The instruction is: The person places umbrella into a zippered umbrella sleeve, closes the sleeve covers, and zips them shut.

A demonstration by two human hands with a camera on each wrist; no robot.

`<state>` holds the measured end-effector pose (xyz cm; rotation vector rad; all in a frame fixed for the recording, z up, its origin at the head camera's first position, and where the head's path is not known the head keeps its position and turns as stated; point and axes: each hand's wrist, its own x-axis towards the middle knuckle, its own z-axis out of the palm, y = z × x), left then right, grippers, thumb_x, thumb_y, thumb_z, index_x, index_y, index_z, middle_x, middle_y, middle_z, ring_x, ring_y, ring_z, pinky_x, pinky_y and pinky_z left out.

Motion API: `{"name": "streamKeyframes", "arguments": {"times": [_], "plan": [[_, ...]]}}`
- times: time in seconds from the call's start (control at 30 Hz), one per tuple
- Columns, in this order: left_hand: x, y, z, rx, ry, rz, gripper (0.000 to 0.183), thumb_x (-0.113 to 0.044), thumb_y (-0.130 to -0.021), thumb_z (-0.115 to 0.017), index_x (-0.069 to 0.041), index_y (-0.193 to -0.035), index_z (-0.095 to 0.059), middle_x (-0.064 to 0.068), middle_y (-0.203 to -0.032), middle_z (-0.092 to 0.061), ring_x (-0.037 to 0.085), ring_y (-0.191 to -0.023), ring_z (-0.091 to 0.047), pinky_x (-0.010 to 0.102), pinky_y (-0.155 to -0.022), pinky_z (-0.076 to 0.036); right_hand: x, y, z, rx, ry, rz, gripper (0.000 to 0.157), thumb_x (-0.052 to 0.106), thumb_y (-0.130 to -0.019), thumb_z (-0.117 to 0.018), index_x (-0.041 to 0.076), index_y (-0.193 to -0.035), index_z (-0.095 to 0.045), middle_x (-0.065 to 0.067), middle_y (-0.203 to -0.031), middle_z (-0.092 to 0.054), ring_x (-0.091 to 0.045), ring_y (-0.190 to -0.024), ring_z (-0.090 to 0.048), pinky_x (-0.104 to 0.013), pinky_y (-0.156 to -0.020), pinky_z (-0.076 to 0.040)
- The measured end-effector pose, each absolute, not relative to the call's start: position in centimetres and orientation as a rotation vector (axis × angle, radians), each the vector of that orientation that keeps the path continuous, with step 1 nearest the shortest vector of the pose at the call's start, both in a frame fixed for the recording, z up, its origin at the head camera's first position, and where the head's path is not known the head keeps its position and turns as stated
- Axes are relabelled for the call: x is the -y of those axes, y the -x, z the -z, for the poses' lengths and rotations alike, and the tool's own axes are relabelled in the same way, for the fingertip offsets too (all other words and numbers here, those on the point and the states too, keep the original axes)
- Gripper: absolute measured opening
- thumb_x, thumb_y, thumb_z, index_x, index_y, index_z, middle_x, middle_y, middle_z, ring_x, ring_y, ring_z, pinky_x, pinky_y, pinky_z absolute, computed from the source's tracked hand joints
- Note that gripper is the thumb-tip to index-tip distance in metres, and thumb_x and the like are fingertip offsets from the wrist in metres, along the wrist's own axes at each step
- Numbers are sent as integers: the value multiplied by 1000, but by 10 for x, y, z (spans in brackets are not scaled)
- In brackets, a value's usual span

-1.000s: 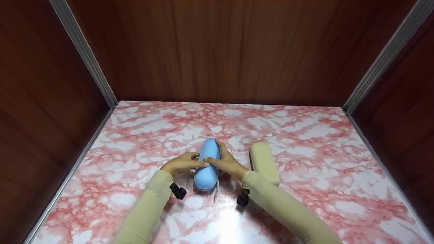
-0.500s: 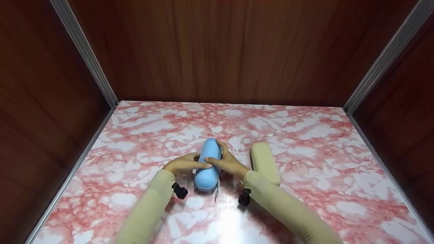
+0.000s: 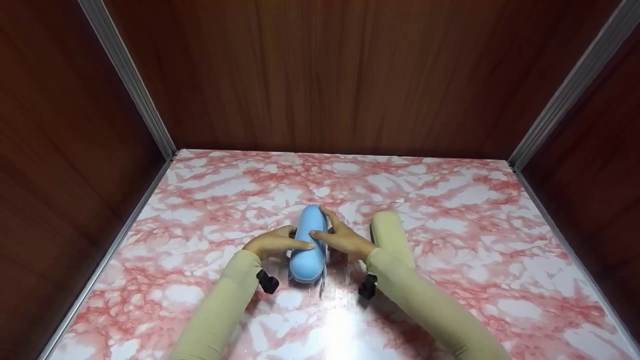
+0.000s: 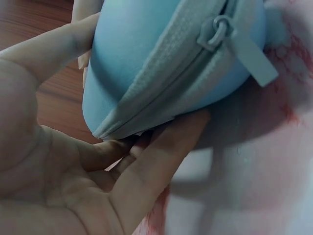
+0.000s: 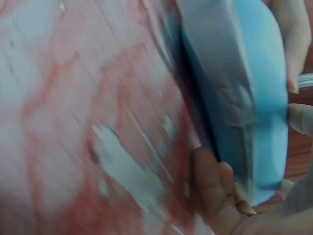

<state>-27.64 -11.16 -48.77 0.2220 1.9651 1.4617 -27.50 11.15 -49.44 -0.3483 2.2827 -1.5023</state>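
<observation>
A blue zippered glasses case (image 3: 307, 265) lies lengthwise in front of me, between both hands. My left hand (image 3: 272, 242) holds its left side, thumb across the top and fingers low along the side. From the right, my right hand (image 3: 350, 243) grips it with the thumb on top and the fingers along the far right side. In the left wrist view the grey zip (image 4: 161, 81) runs shut along the edge, and its pull tab (image 4: 254, 58) hangs free. A fabric strip (image 5: 220, 58) covers part of the other side in the right wrist view.
A beige case (image 3: 392, 237) lies just right of my right hand, partly behind the right sleeve (image 3: 420, 292). The red-and-white marbled table (image 3: 200, 200) is enclosed by dark wood panels (image 3: 310, 75) with metal corner posts (image 3: 135, 85).
Both hands stay on the blue glasses case. The right hand has shifted slightly to the right, its thumb now nearer the case's right edge. The whole view has drifted a little.
</observation>
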Motion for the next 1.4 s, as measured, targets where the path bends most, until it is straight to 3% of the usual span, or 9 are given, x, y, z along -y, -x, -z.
{"name": "streamKeyframes", "arguments": {"times": [0.13,0.27,0.5,0.63,0.83,1.0,1.13,1.4], "plan": [[110,277,488,-1945,-228,-1468,82,-36,-87,-77,3,-147,-36,18,-135,-53,36,-124,-53,53,-102,-45,-119,270,486,-2369,399,1387,86,41,-95,-67,18,-161,-16,-18,-119,-59,-27,-101,-59,-45,-86,-50],[110,277,488,-1935,-205,-1476,87,-36,-86,-78,3,-149,-33,19,-138,-51,36,-123,-54,52,-98,-47,-123,262,481,-2467,498,1291,71,32,-93,-69,9,-151,-34,-9,-94,-62,-20,-78,-59,-35,-67,-50],[109,277,489,-1908,-214,-1494,83,-33,-87,-77,4,-148,-35,20,-137,-51,37,-123,-54,54,-97,-48,-123,242,477,-2600,806,1145,21,18,-94,-69,8,-109,-59,1,-78,-61,-12,-65,-57,-29,-58,-49],[109,277,490,-1886,-221,-1515,78,-30,-87,-77,5,-145,-38,19,-136,-52,36,-122,-55,55,-96,-48,-118,230,476,-2664,962,1051,8,14,-93,-70,11,-96,-63,7,-74,-61,-6,-64,-57,-26,-58,-51],[110,277,491,-1897,-222,-1530,73,-26,-87,-76,7,-142,-40,20,-134,-53,36,-119,-57,51,-93,-51,-107,215,482,-2769,1367,892,7,16,-92,-71,11,-96,-68,4,-88,-63,-8,-78,-59,-22,-70,-52],[112,275,490,-1900,-221,-1542,74,-26,-86,-75,6,-143,-39,21,-136,-51,37,-122,-54,52,-94,-50,-98,210,490,-2920,1743,641,16,18,-86,-78,14,-99,-69,-1,-103,-62,-17,-97,-61,-30,-85,-51],[113,275,491,-1903,-213,-1545,75,-27,-86,-75,5,-144,-39,20,-137,-51,36,-123,-53,52,-94,-51,-91,209,496,-3055,1861,417,22,25,-83,-81,18,-100,-69,-1,-104,-60,-18,-95,-60,-33,-81,-49],[111,276,491,-1972,-229,-1505,70,-30,-87,-74,5,-139,-44,19,-131,-55,34,-116,-57,46,-90,-52,-73,205,501,-3261,1930,-113,26,40,-85,-74,17,-96,-69,-2,-97,-60,-18,-90,-58,-32,-74,-45]]}}
